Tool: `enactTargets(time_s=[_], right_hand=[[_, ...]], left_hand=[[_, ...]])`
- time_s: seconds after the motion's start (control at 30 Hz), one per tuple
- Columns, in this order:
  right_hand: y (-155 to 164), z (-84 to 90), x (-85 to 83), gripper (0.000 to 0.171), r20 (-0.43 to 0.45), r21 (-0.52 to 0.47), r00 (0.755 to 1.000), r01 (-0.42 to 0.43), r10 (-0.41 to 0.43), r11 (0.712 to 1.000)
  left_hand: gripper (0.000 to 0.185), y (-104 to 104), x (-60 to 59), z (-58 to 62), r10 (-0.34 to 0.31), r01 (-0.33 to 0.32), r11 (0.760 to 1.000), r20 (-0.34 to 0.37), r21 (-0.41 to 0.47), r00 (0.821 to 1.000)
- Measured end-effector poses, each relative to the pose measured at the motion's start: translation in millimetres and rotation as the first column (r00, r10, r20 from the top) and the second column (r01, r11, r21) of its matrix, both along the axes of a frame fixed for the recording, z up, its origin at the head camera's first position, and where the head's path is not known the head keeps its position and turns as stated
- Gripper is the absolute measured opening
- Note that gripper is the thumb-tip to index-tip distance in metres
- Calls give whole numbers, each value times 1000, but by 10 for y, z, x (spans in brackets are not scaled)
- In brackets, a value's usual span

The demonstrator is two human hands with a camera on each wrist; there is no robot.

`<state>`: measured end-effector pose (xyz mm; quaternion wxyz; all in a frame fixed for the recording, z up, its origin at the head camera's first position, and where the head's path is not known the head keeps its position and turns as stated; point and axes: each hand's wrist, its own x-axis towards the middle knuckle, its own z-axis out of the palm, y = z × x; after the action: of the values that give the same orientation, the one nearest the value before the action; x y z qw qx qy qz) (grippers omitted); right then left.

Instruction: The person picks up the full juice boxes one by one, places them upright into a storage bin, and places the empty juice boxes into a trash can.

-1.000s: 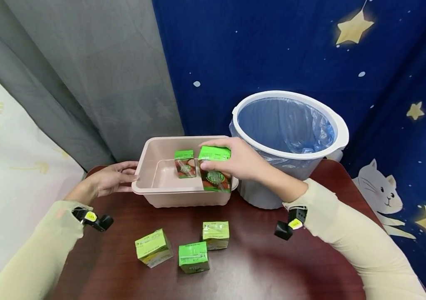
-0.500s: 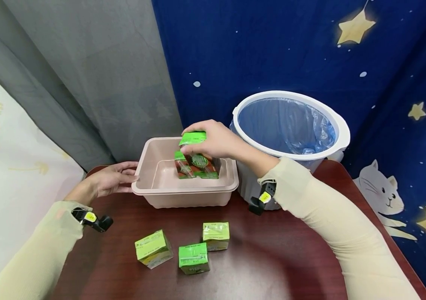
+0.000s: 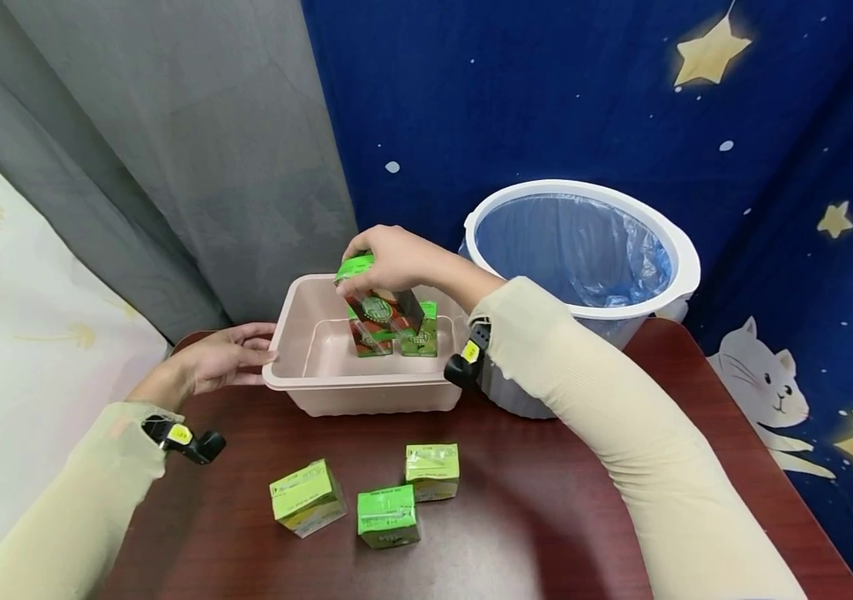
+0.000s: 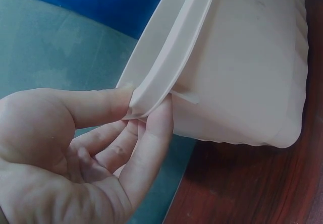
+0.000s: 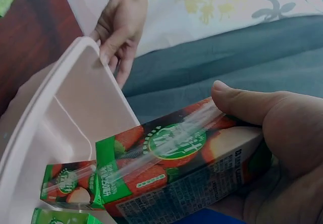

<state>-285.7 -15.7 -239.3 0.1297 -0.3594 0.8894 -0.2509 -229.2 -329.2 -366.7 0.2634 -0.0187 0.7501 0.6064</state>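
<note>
A pale pink plastic basin (image 3: 366, 382) stands on the table. My left hand (image 3: 220, 358) pinches its left rim between thumb and fingers, as the left wrist view shows closely. My right hand (image 3: 396, 260) grips a juice box with strawberry pictures (image 5: 171, 156), held tilted over the basin, with a straw taped along its side. Inside the basin stand another strawberry juice box (image 3: 371, 343) and a green juice box (image 3: 421, 335). The held box overlaps both of them in the head view.
Three juice boxes with green tops rest in front of the basin: one at left (image 3: 308, 497), a middle one (image 3: 387, 517) and one behind it (image 3: 432, 472). A white-rimmed bin with a blue liner (image 3: 584, 250) stands right of the basin. Curtains hang behind.
My right hand has carried the strawberry juice box left and further over the basin, tilting it. The green juice box inside has come into view. My left hand stays put.
</note>
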Motion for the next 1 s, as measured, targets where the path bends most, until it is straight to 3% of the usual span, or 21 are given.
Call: enactTargets(time_s=[0.43,0.6,0.9,1.0], right_hand=[[-128,-165,-205,38,95,156,993,-82,68,984],[-158,-259,-248,45,194,188,980,-77,40,979],[-250,-384,-283,49,177,273,984,-37,-13,961],[-267,-434,-276,43,231,276,973,-45,-20,960]], left_hand=[[78,8,1,-10,4,-4,1000,0,-2,1000],[77,13,1,-7,6,-6,1000,2,-5,1000],[78,5,2,-4,-1,1,1000,-1,1,1000],[79,-3,-4,-16,-11,11,1000,-4,-1,1000]])
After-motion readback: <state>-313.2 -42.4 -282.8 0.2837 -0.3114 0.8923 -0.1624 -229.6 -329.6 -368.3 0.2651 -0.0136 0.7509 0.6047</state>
